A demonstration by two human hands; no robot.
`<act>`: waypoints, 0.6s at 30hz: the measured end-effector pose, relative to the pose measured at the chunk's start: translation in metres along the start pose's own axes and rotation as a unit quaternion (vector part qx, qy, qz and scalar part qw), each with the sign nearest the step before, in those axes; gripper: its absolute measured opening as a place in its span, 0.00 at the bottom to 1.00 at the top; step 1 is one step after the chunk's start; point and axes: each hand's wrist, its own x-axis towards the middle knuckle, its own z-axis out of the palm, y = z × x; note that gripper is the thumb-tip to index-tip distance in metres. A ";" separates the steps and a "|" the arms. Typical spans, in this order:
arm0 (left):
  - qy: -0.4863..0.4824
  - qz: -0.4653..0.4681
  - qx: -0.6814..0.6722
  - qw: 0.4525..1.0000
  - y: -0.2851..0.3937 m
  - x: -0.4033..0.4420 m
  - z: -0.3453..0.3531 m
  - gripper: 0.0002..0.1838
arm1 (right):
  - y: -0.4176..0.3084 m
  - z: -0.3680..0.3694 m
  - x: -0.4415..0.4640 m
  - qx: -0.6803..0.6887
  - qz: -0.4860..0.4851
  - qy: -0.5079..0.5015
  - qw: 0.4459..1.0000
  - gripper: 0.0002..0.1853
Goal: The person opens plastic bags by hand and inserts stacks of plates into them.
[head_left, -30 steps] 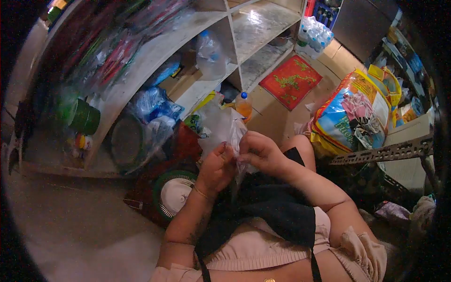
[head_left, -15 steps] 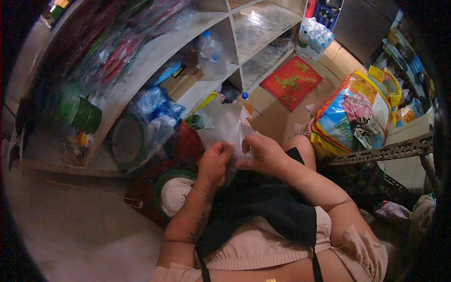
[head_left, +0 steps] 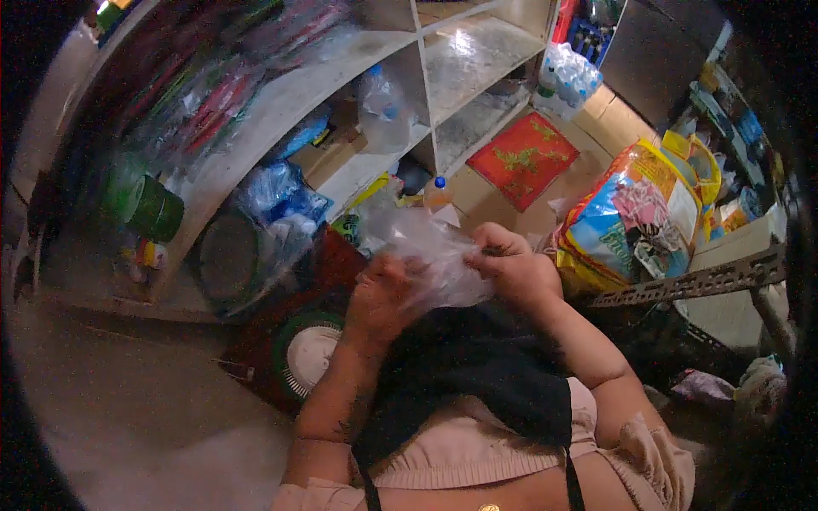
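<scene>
Just past the black cloth apron's (head_left: 473,362) far edge, a thin translucent plastic bag (head_left: 452,272) is held up: the right hand (head_left: 521,271) pinches one side, the blurred left hand (head_left: 383,288) grasps the other, likely spreading limp film.

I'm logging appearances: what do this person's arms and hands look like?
The left hand and right hand are bare, without gloves. The beige sleeves are short and loose, the right one in folds. A dark marking, too small to read, shows on the left forearm near the elbow.
</scene>
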 end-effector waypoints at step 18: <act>0.232 0.270 0.376 0.856 0.102 0.027 -0.043 0.06 | -0.008 -0.120 -0.017 -0.555 -0.047 0.221 0.800 0.20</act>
